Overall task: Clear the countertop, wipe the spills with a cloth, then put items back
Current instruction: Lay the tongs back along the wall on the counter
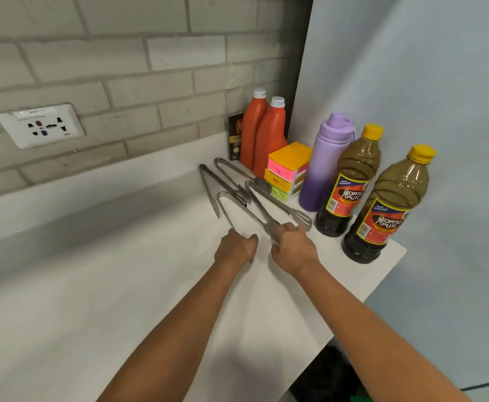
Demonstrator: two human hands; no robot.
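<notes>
Three steel tongs lie crossed on the worktop, just beyond both hands. The right hand is curled round the tip end of one pair; the left hand pinches its other arm. Stiff, light and slippery steel is judged, best gripped mid-arm. Counted beyond the right hand: two red bottles, two dark sauce bottles, one purple flask, one sponge stack.

Tongs shiny metal; countertop smooth matt white; bottles glossy, probably plastic.
</notes>
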